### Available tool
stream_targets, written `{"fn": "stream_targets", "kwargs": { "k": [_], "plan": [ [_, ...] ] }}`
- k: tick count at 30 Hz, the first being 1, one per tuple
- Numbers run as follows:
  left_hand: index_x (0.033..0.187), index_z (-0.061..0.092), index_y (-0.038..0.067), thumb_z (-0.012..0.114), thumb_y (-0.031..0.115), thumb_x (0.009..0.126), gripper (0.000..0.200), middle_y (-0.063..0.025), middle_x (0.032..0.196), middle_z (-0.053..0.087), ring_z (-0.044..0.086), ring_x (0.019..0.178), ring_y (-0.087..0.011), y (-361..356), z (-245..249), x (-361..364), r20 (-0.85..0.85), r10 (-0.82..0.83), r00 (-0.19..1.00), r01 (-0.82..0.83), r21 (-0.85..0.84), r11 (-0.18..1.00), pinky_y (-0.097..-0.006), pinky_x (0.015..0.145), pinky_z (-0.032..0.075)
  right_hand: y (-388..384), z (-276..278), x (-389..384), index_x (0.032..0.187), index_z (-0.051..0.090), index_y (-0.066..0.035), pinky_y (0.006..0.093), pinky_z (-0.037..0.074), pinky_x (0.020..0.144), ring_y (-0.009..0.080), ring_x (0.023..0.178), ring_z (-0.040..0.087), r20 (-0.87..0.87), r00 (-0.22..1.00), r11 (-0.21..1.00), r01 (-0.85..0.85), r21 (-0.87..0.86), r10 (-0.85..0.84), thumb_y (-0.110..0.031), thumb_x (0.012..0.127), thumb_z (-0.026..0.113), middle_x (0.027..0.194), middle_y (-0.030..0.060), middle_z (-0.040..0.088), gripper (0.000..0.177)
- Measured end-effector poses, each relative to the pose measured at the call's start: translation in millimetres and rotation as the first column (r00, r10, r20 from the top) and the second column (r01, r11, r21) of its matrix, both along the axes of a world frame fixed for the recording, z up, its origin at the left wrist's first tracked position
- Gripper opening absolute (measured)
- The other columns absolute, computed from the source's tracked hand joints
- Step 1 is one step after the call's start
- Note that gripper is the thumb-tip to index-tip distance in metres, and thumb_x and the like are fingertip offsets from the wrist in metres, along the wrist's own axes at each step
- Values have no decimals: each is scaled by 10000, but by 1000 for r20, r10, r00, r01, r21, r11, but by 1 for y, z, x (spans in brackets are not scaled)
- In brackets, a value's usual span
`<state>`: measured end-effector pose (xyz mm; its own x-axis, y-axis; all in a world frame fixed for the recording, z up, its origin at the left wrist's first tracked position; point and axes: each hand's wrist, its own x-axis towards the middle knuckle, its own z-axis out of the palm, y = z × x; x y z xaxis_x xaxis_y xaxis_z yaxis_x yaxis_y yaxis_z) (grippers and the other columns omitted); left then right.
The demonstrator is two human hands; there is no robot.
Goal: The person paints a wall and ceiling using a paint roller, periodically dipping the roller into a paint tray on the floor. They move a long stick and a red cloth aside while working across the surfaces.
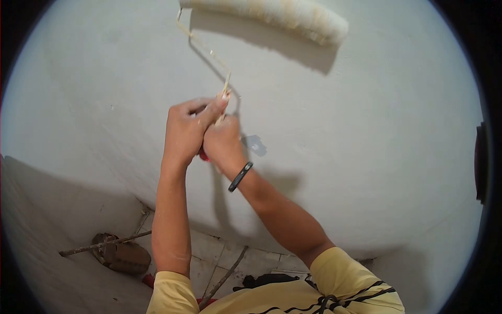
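A paint roller with a long fuzzy cream sleeve (293, 15) is up against the pale wall (366, 131), its thin bent wire frame (211, 52) running down to my hands. My left hand (189, 128) is closed around the lower end of the frame, thumb pressed near the top of the grip. Just beside and below it, my right hand (225, 138) is wrapped round the handle, a black band on that wrist. A bit of red (203, 155) shows under my hands; most of the handle is hidden by my fingers.
A grey patch (255, 145) marks the wall right of my hands. Below, on the tiled floor (209, 248), are a brown bag-like object (123, 256), two sticks (104, 244) and a dark item (269, 280). A dark object (480, 163) is at the right edge.
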<state>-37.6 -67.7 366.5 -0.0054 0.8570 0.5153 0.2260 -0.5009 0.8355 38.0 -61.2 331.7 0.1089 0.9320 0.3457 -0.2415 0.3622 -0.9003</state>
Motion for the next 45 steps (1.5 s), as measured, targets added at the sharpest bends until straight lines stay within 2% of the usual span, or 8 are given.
{"fn": "stream_targets", "kwargs": {
  "k": [8, 12, 19, 22, 24, 31, 33, 45],
  "plan": [
    [905, 713, -22, 722, 186, 807, 230, -49, 806, 668, 576, 764, -102, 20, -130, -63, 0, 22, 1000, -21, -224, 974, -247, 710, 471, 24, -136, -58, 754, 611, 58, 405, 476, 537, 295, 570, 635, 160, 987, 993, 24, -117, -5, -171, 839, 572, 607, 202, 617, 247],
    [903, 710, -29, 706, 133, 810, 187, -62, 887, 670, 588, 814, -114, 17, -193, -82, 70, 46, 996, -26, -270, 962, -256, 756, 476, 27, -210, -83, 864, 612, 44, 427, 485, 642, 381, 720, 642, 227, 973, 994, 55, -99, -31, -180, 863, 536, 730, 228, 638, 237],
    [909, 705, -39, 702, 67, 794, 156, -82, 908, 654, 591, 826, -132, 9, -326, -101, 154, 55, 987, 16, -425, 905, -262, 759, 480, 5, -316, -87, 946, 614, 8, 406, 490, 665, 342, 769, 651, 366, 925, 942, 28, -333, 102, -183, 890, 507, 805, 216, 653, 226],
    [914, 704, -42, 706, 58, 790, 159, -72, 897, 653, 587, 801, -123, -1, -365, -104, 211, 46, 976, 76, -533, 843, -253, 730, 481, -5, -359, -86, 924, 627, -9, 365, 501, 610, 259, 684, 653, 239, 950, 867, -60, -495, 201, -211, 880, 532, 737, 143, 659, 228],
    [920, 703, -46, 712, 73, 800, 170, -54, 859, 658, 583, 739, -100, -9, -390, -107, 210, 40, 977, 86, -557, 826, -225, 648, 478, -14, -385, -87, 744, 596, -21, 276, 434, 475, 121, 568, 577, 95, 951, 717, -154, -679, 294, -121, 855, 532, 616, 33, 570, 162],
    [911, 702, -49, 750, 153, 795, 238, -55, 763, 666, 584, 661, -95, -52, -433, -122, 303, 164, 939, 153, -794, 589, -235, 569, 477, -66, -458, -108, 811, 564, -31, 316, 413, 407, 139, 514, 545, 26, 966, 627, -146, -766, 256, -132, 887, 489, 697, 51, 572, 147],
    [905, 699, -56, 789, 214, 757, 321, -66, 737, 669, 581, 625, -101, -61, -450, -129, 180, 160, 971, 86, -879, 469, -248, 555, 480, -75, -453, -111, 795, 596, -12, 343, 438, 414, 178, 532, 578, -163, 966, 338, -224, -914, 201, -250, 890, 537, 655, 84, 594, 263],
    [854, 702, -64, 749, 311, 774, 386, -109, 776, 691, 612, 699, -143, -64, -515, -120, 1, 281, 960, -91, -945, 315, -308, 668, 492, -75, -498, -116, 918, 575, -51, 342, 475, 468, 194, 662, 611, -147, 989, 73, -146, -986, -8, -316, 872, 621, 851, 72, 611, 273]
  ]
}}
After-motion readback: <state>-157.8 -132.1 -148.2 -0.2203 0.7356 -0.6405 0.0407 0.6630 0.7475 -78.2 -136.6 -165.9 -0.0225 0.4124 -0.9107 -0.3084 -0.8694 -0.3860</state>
